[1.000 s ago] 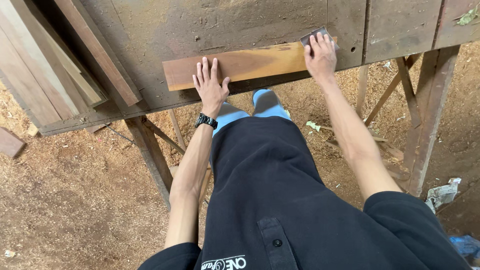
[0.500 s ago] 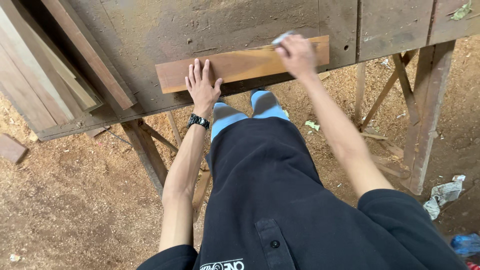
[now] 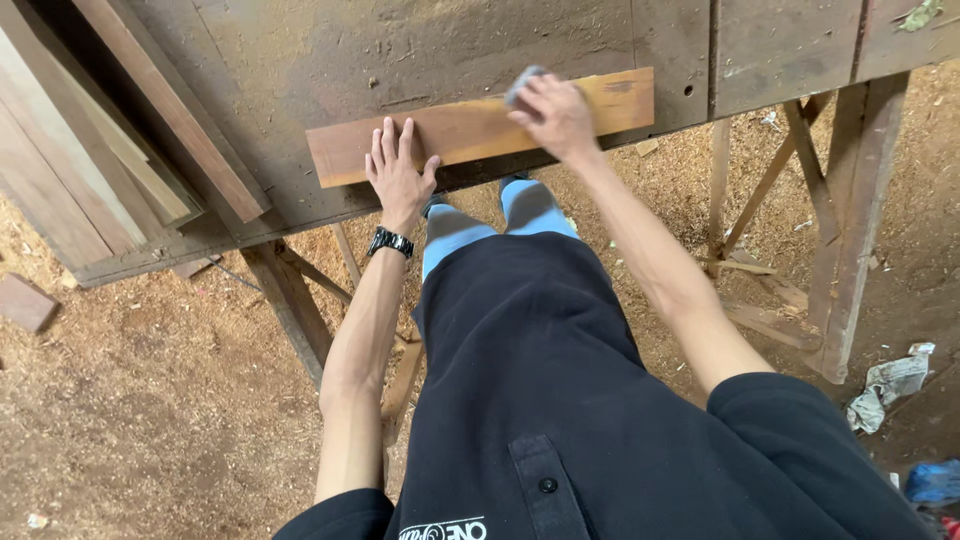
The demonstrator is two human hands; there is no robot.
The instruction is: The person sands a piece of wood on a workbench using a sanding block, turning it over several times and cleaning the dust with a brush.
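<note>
A light brown wooden board lies flat along the near edge of a dark, worn workbench. My left hand presses flat on the board's left part, fingers spread, a black watch on the wrist. My right hand rests on the middle of the board, closed over a small grey pad that shows past the fingers and looks like sandpaper.
Several long planks lie slanted on the bench at the left. Wooden trestle legs stand at the right, another leg under the bench. Sawdust covers the ground, with a wood offcut at left and crumpled litter at right.
My right hand has slid the grey pad leftward along the board, from its right end to about its middle. My left hand has stayed pressed on the board.
</note>
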